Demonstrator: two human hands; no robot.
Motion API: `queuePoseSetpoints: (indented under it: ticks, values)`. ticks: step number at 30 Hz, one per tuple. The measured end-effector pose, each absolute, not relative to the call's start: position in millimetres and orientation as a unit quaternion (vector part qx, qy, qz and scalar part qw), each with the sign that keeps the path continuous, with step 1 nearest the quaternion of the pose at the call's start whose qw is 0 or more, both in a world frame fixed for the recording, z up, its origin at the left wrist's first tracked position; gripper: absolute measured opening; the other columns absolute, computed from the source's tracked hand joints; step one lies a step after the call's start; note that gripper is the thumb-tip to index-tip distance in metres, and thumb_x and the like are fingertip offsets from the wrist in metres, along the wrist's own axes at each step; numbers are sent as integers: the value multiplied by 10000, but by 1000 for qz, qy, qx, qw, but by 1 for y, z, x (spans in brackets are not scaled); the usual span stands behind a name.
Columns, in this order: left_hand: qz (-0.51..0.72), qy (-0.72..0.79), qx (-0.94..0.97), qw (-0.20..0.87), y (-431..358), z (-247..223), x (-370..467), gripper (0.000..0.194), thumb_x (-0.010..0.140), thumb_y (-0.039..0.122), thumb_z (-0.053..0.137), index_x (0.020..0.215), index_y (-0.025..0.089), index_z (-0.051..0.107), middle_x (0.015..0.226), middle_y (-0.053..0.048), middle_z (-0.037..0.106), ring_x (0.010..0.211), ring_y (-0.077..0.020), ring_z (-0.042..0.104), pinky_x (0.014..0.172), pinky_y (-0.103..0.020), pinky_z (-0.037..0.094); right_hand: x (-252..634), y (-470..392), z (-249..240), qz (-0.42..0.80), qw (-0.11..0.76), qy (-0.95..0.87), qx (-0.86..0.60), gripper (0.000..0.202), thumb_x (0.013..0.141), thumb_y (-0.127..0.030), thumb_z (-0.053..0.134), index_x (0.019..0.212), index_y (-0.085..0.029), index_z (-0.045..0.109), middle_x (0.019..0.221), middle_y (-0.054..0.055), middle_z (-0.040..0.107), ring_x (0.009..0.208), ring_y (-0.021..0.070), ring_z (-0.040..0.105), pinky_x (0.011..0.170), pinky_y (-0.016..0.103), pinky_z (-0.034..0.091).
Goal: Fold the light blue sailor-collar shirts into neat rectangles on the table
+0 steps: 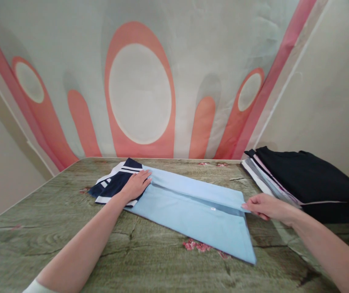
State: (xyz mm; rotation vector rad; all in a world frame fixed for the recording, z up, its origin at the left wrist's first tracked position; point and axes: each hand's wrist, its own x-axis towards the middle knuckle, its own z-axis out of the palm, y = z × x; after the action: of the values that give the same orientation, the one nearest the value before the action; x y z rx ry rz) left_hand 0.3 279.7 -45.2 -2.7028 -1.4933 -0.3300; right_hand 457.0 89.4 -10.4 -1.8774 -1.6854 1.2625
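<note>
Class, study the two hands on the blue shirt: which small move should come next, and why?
Probably lower the right hand, since it pinches the folded edge of the blue shirt while the left hand rests by the striped collar.

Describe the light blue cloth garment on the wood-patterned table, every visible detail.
The light blue cloth garment lies slanted across the wood-patterned table, its far side folded over toward the near one. The fabric looks smooth and thin. Its left end has a navy blue part with white stripes; a small white tag shows below the fold. The left hand lies flat near the navy-blue boundary; the right hand pinches the fold's right end.
</note>
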Motion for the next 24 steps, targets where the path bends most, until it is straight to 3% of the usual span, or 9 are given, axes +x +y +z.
queuePoseSetpoints:
  ticks: [7,12,16,18,24]
  values:
    - [-108,-483,-869,12,282,-45,0,510,917,475,222,1316,223,415,1413,-43,358,1302,-213,295,1055,-394,210,456,87,-18,423,92,-588,-683,496,610,-641,591,549,-171,445,468,-23,502,374,63,434,355,172,236]
    - [-100,-454,-885,-18,273,-36,14,504,922,467,225,1307,211,426,1386,-53,402,1290,-204,321,1055,-388,206,472,95,-22,350,150,-569,-728,455,715,-618,498,600,-178,473,503,4,541,420,98,507,352,183,303]
    - [-66,-383,-921,-29,250,-31,41,485,933,461,212,1312,242,417,1404,-41,374,1297,-194,310,1054,-382,197,477,111,-36,204,272,-630,-699,344,767,-498,489,806,-166,572,749,58,640,668,161,601,573,256,474]
    - [-56,-368,-928,-17,239,-31,51,484,931,471,224,1328,253,394,1424,-49,338,1298,-209,306,1056,-404,179,473,118,-46,148,297,-665,-669,312,769,-420,495,903,-157,597,891,81,642,779,180,603,698,294,478]
    - [-63,-339,-939,-12,218,-32,63,486,933,454,258,1354,231,355,1446,-64,291,1305,-222,289,1052,-390,215,467,121,-50,98,209,-698,-678,163,727,-270,477,764,-174,604,752,36,627,678,168,563,637,282,421]
